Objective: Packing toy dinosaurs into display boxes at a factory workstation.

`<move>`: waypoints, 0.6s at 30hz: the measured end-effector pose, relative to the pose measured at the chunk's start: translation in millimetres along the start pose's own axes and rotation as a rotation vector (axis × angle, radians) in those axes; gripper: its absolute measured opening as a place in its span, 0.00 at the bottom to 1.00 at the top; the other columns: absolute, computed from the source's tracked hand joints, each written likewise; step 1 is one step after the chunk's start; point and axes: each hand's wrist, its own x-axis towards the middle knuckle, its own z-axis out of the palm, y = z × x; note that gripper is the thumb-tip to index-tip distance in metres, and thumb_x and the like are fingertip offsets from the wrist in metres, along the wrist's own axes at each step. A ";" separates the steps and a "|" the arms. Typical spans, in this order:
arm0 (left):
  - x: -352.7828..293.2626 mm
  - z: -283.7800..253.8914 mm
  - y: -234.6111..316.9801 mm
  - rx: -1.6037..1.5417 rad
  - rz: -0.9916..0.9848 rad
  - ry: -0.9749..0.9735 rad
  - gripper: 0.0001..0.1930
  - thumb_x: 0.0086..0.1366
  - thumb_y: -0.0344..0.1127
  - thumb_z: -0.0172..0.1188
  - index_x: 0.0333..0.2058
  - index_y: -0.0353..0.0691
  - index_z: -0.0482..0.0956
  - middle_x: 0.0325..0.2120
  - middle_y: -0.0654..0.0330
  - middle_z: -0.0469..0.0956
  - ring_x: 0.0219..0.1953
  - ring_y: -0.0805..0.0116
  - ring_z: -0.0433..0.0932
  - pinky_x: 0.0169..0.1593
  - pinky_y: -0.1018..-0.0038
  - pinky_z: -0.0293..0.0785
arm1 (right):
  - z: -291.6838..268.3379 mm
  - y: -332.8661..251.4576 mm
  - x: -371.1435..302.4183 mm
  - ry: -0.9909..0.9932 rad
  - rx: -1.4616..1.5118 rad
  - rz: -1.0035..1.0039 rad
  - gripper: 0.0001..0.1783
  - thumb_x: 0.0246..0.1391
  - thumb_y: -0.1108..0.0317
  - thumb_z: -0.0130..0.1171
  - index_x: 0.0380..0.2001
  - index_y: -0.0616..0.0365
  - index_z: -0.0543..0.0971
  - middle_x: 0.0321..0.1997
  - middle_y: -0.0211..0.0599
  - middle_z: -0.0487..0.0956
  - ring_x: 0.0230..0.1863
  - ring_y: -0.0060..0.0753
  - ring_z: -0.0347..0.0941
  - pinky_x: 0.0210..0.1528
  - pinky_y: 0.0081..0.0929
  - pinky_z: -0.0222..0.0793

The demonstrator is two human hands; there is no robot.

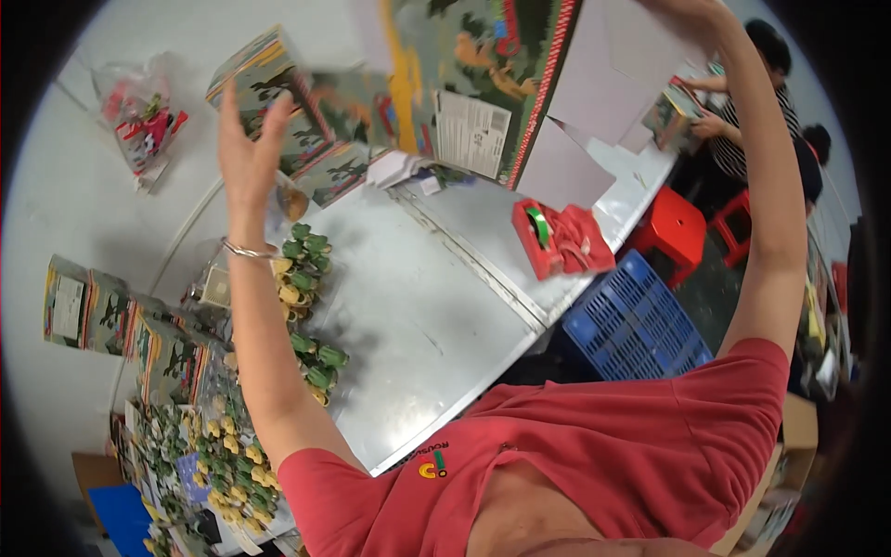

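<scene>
My left hand [249, 148] is raised at the upper left, its thumb and fingers apart. Just beyond it is a camouflage-printed box [311, 139], and I cannot tell whether the fingers touch it. To its right stands a large camouflage-printed cardboard piece [473, 70] with a white label and a red patterned edge. My right hand [682, 6] reaches over plain grey-white card sheets [594, 84] at the top edge. Its fingers are cut off from view.
Green and yellow toy figures [302, 269] lie on the metal table [418, 325], with more lower left beside printed boxes [167, 353]. A red tape dispenser [538, 237] sits near the edge. Beyond are a blue crate [636, 320], red stools [673, 232] and a co-worker handling a box [670, 116].
</scene>
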 end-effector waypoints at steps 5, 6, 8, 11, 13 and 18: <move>-24.6 2.9 3.6 -0.364 -0.242 -0.093 0.32 0.54 0.49 0.60 0.51 0.32 0.65 0.48 0.51 0.69 0.51 0.64 0.67 0.53 0.73 0.62 | -4.0 -85.3 -34.4 -0.361 -0.179 -0.018 0.12 0.52 0.60 0.57 0.25 0.56 0.73 0.19 0.18 0.68 0.21 0.12 0.59 0.22 0.14 0.53; -36.8 7.5 -6.0 -0.541 -0.396 -0.276 0.30 0.54 0.49 0.61 0.49 0.33 0.67 0.46 0.55 0.71 0.48 0.68 0.70 0.50 0.75 0.65 | 0.8 -90.7 -35.0 -0.416 -0.157 -0.070 0.12 0.52 0.59 0.57 0.24 0.57 0.74 0.19 0.19 0.69 0.21 0.12 0.60 0.22 0.13 0.54; -72.5 14.2 -7.9 -0.750 -0.770 -0.458 0.22 0.56 0.43 0.60 0.46 0.36 0.69 0.42 0.63 0.74 0.43 0.73 0.73 0.45 0.79 0.68 | 11.6 -96.4 -28.5 -0.480 -0.263 -0.054 0.12 0.51 0.60 0.57 0.26 0.59 0.75 0.19 0.23 0.72 0.22 0.17 0.63 0.24 0.17 0.58; -126.1 35.0 26.1 -1.475 -0.710 -0.295 0.17 0.60 0.33 0.56 0.48 0.37 0.68 0.44 0.63 0.73 0.45 0.71 0.72 0.48 0.74 0.68 | 35.2 -57.7 -26.3 -0.353 -0.555 -0.113 0.11 0.50 0.62 0.56 0.28 0.61 0.76 0.22 0.29 0.75 0.24 0.24 0.68 0.27 0.24 0.63; -143.8 41.1 35.0 -1.478 -0.757 -0.266 0.18 0.60 0.33 0.56 0.48 0.37 0.68 0.45 0.63 0.72 0.46 0.71 0.71 0.49 0.74 0.68 | 39.5 -28.4 -30.7 0.066 -0.879 -0.565 0.13 0.50 0.63 0.55 0.31 0.62 0.77 0.26 0.34 0.77 0.28 0.30 0.72 0.33 0.30 0.68; -178.0 16.2 35.7 -1.481 -0.801 -0.189 0.20 0.59 0.34 0.57 0.50 0.37 0.67 0.45 0.62 0.72 0.47 0.69 0.71 0.50 0.72 0.68 | 41.2 -68.7 -121.3 0.164 -0.211 -0.090 0.15 0.51 0.63 0.52 0.35 0.65 0.77 0.28 0.36 0.78 0.29 0.27 0.74 0.34 0.24 0.71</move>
